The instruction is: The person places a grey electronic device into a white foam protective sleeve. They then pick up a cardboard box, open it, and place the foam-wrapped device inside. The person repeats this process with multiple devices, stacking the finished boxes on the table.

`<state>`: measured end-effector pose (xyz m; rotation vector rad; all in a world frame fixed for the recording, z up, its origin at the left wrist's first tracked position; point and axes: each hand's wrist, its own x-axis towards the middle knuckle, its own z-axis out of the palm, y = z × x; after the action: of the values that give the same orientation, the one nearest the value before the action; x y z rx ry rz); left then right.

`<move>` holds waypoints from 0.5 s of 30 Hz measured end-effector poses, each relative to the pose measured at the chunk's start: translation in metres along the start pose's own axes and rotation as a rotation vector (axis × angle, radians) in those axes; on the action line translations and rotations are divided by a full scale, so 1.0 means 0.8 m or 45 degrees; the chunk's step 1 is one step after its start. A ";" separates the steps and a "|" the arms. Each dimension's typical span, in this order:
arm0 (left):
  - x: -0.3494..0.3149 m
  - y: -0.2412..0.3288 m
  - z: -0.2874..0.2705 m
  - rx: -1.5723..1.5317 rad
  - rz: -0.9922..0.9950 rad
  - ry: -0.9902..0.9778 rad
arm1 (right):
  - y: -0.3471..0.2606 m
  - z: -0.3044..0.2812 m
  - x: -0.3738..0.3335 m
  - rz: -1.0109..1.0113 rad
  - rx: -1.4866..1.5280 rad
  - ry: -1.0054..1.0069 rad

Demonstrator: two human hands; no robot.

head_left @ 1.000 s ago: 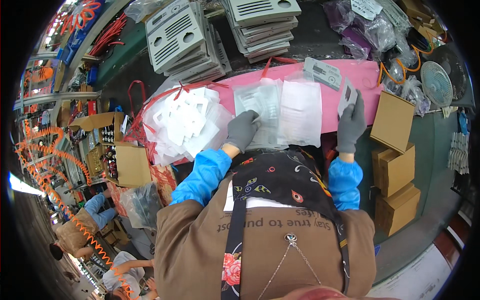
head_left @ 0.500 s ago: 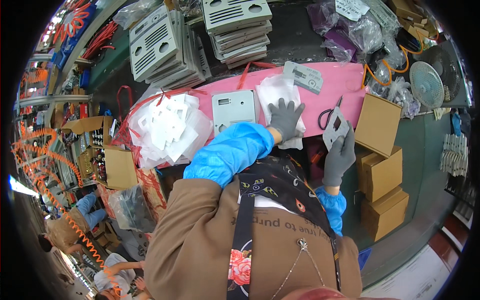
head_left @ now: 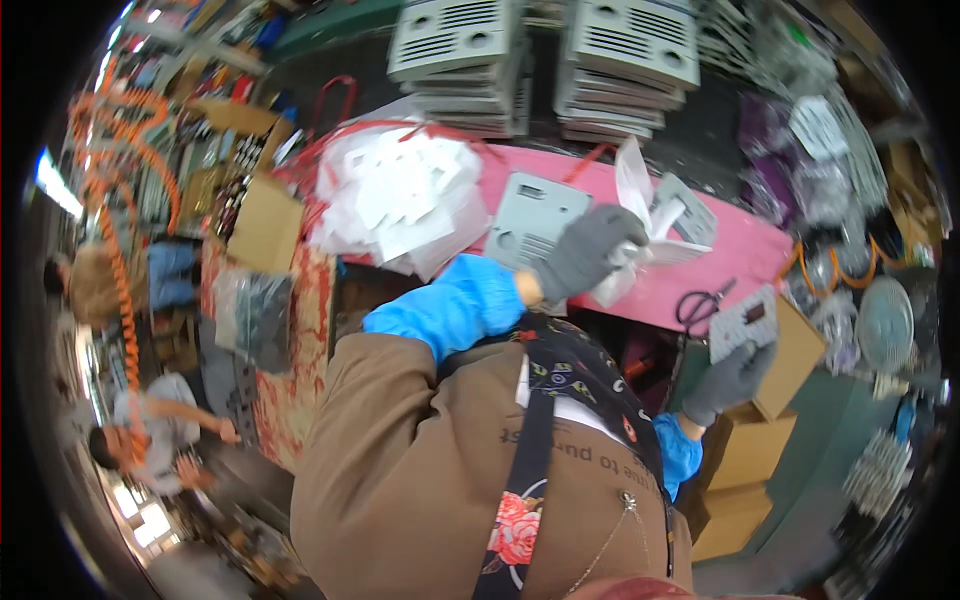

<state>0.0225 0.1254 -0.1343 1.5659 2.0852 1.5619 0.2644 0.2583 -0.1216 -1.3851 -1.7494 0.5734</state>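
Note:
My left hand (head_left: 590, 252), in a grey glove, is closed on a bundle of white thin sheets (head_left: 632, 270), whose upper edges fan upward. Just left of it lies a light grey metal panel (head_left: 538, 205) with slots and a small window, partly covered by my hand. In my right hand (head_left: 735, 382), also gloved in grey, is a small speckled grey label plate (head_left: 745, 322) with a dark window, pinched by its lower edge. Black-handled scissors (head_left: 703, 306) rest left of that plate. A grey printed label plate (head_left: 690, 212) lies behind the white sheets, partly hidden.
A pink mat (head_left: 750, 240) covers the bench front. On its left sits an opened clear bag of white cut-out pieces (head_left: 400, 195). Two stacks of slotted metal panels (head_left: 460, 60) stand behind. Cardboard boxes (head_left: 745, 450) are piled at right, near a fan (head_left: 885, 325). A co-worker (head_left: 165, 425) is at left.
My left hand, flat on the white sheets before, has closed on them and lifted their edges. The right hand with its label plate appears farther right and lower. The whole view has turned.

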 end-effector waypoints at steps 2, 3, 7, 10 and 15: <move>-0.001 0.006 -0.100 0.304 0.147 0.068 | -0.018 0.005 0.008 -0.037 0.051 -0.068; -0.012 0.013 -0.147 0.500 0.153 0.148 | -0.021 0.011 0.007 -0.054 0.083 -0.108; -0.058 0.007 -0.280 1.110 0.063 0.346 | -0.060 0.035 -0.013 -0.251 0.057 -0.201; -0.104 -0.077 -0.312 1.197 -0.379 0.231 | -0.083 0.055 -0.029 -0.270 0.131 -0.331; -0.140 -0.256 -0.285 1.266 -1.205 -0.489 | -0.142 0.079 -0.056 -0.455 0.150 -0.491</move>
<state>-0.1952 -0.0964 -0.2339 0.5915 2.7816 -0.1068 0.1503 0.1907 -0.0849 -0.8885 -2.1687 0.7642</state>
